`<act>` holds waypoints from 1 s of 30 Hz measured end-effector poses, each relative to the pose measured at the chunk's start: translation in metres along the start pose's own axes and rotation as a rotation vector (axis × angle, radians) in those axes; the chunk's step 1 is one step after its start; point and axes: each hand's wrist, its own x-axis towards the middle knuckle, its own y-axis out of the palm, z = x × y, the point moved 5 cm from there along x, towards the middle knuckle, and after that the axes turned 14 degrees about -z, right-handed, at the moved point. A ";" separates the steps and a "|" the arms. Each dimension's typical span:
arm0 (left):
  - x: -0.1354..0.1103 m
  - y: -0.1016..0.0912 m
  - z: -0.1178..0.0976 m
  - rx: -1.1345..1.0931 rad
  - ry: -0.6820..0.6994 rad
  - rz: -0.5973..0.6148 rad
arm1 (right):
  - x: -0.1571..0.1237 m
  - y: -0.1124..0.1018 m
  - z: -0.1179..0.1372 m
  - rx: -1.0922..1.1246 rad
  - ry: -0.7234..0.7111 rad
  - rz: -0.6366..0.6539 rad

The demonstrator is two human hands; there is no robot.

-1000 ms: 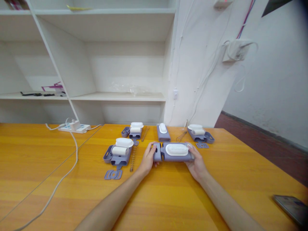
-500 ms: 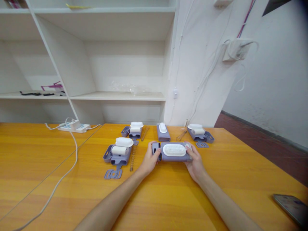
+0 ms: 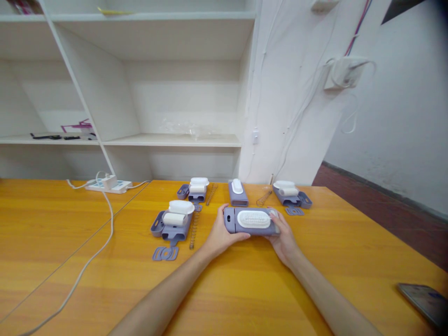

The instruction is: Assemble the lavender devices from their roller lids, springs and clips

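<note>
Between my hands is a purple-grey plastic case with a white oval bristled pad [image 3: 254, 219] on top, held level above the table. My left hand [image 3: 224, 235] is closed around its left end, thumb along the lower edge. There an end cap [image 3: 229, 220] with a dark slot sits against the body, with a thin seam between. My right hand [image 3: 283, 235] grips the right end, its thumb on top beside the pad. To the left lies an opened set of similar parts [image 3: 175, 226] with a white roller, a coil spring [image 3: 193, 233] and flat slotted plates [image 3: 165, 253].
Farther back are another parts set [image 3: 198, 189], a closed case [image 3: 238, 192] and a third set [image 3: 290, 193], with springs nearby. A power strip [image 3: 109, 184] with a trailing cable is at left. A phone [image 3: 425, 301] lies near the right edge. White shelves [image 3: 175, 140] stand behind.
The gap between the end cap and the case body has closed to a thin seam. My left thumb has moved from the cap's top down to the case's lower edge.
</note>
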 end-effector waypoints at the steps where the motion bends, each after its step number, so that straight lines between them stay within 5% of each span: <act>1: 0.001 -0.001 0.001 0.011 0.012 -0.016 | -0.001 0.001 0.000 -0.004 -0.002 0.015; 30: 0.003 0.000 0.012 -0.008 0.007 0.095 | -0.008 0.004 0.002 -0.104 0.014 0.165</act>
